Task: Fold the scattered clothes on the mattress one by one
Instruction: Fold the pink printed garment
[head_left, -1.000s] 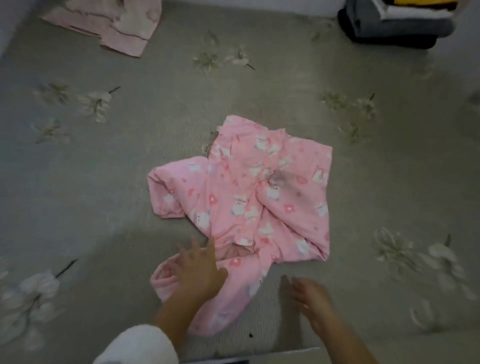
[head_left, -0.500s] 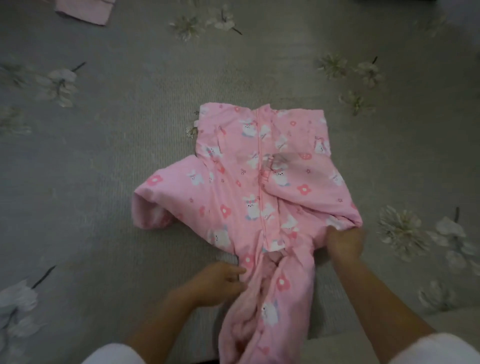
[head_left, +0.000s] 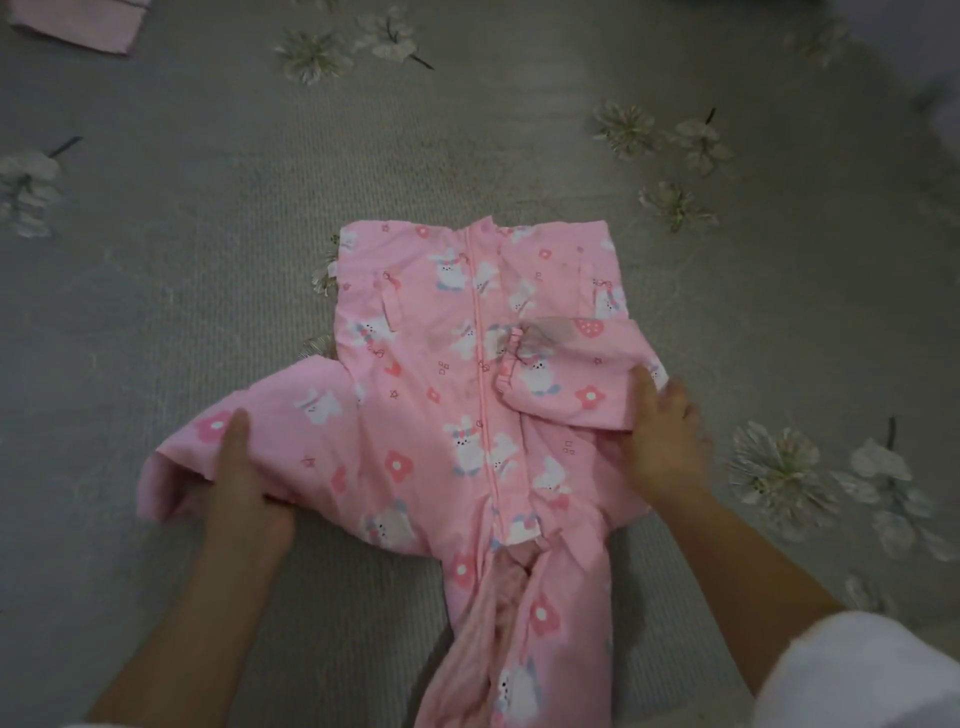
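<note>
Left hand (head_left: 244, 483) and right hand (head_left: 667, 441) each grip a sleeve of the pink jacket (head_left: 447, 374).

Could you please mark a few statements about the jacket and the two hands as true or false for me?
1. The pink jacket lies zip side up on the mattress. True.
2. Both sleeves are folded across the front. False: only the folded sleeve by the right hand lies across it; the outstretched sleeve sticks out sideways.
3. The left hand grips the outstretched sleeve. True.
4. The right hand lies flat on bare mattress. False: it holds the folded sleeve.
</note>
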